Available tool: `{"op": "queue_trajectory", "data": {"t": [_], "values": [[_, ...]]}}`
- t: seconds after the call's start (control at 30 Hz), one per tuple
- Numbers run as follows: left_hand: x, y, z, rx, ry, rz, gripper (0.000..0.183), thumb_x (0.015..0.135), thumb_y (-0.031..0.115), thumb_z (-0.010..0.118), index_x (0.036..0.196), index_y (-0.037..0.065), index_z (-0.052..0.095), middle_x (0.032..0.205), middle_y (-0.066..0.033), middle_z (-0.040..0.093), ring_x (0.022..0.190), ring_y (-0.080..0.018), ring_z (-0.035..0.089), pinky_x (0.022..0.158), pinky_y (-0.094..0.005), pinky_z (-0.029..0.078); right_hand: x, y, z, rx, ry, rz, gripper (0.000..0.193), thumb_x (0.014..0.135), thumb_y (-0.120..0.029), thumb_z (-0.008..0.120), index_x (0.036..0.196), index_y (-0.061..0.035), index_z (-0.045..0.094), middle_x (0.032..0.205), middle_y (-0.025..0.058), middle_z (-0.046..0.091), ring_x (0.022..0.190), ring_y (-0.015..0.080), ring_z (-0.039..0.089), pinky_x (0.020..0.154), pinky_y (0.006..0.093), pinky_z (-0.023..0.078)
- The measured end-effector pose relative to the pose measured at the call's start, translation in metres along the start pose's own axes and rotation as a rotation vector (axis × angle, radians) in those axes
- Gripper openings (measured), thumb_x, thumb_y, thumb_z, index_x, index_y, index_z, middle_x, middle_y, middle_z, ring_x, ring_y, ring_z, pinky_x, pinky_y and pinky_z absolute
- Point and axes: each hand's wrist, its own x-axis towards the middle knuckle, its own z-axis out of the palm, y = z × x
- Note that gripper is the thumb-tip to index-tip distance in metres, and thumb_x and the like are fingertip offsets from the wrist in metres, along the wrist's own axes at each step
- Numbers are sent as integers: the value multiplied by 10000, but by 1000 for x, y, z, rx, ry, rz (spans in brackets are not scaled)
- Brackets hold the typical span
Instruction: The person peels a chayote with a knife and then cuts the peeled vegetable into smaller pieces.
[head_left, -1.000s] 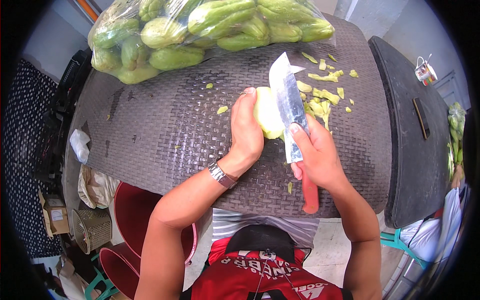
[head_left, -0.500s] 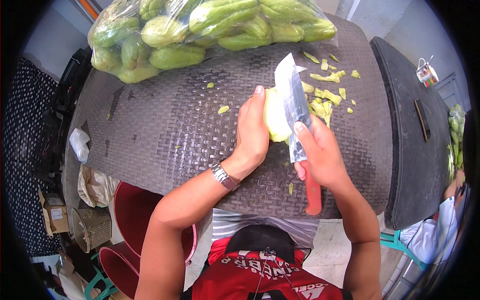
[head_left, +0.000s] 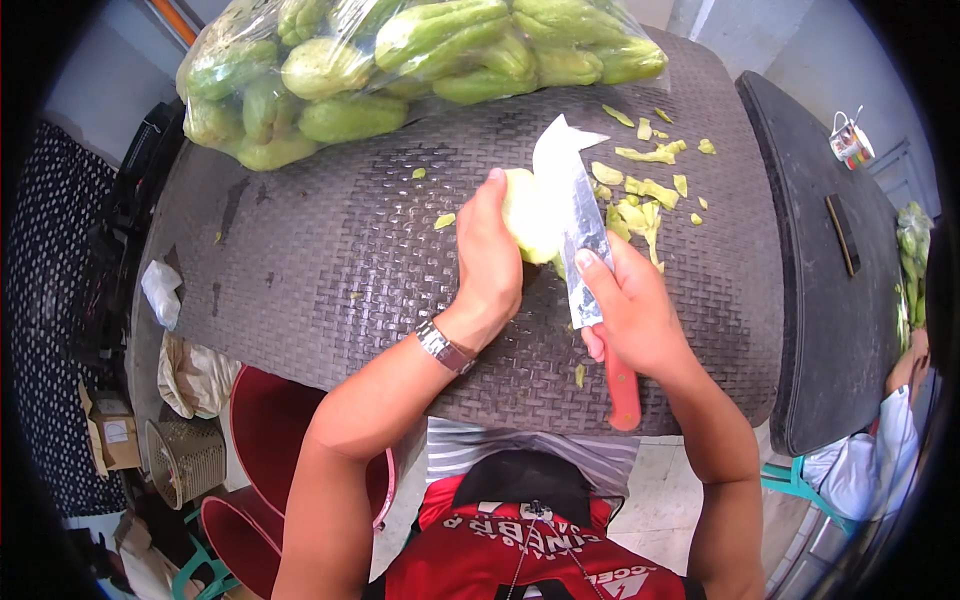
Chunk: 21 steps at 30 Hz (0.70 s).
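Note:
My left hand [head_left: 488,245] is closed around the left side of a pale, peeled chayote [head_left: 528,215], its thumb on the far end. In my right hand [head_left: 635,300] is a knife [head_left: 570,190] with a broad silver blade and a red handle, gripped with the thumb on the blade's base. The blade lies along the chayote's right side, tip pointing away from me. Under and beyond the blade, green peelings [head_left: 640,210] lie scattered on the dark woven-textured table [head_left: 300,290]. My right fingers are mostly hidden behind the knife.
A clear plastic bag of green chayotes [head_left: 400,70] fills the far side of the table. At right a second dark table [head_left: 800,330] bears a phone [head_left: 842,235] and a mug [head_left: 852,145]. Red tubs [head_left: 265,430] and a beige basket [head_left: 185,460] stand below at left.
Both hands have shifted slightly left with the chayote and the knife. The blade has turned a little, its tip now further left and catching more light.

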Motion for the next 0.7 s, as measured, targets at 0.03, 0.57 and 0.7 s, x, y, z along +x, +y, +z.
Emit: {"op": "queue_trajectory", "data": {"t": [0.03,0.57,0.7], "values": [[2,3,-1,-10,23,14,385,1061,369,475,1079,23,641,973,-70,697,883,-162,683,813,-325,543,-1,-1,1,-13,-16,24,197,1078,-176,466,1090,6,542,629,50,573,435,112,554,391,287,436],[11,10,-8,151,-8,112,352,1052,309,496,1040,2,667,948,-76,707,827,-159,686,763,-316,549,-5,-8,-3,-27,-102,38,207,1086,-192,462,1076,2,533,631,36,553,431,103,533,399,288,425],[10,14,-5,93,-31,46,352,1051,314,498,1027,5,667,947,-77,707,844,-163,692,766,-319,554,-5,-8,-3,-9,-111,38,208,1089,-194,457,1080,2,526,637,34,546,429,103,521,401,287,426]]}}
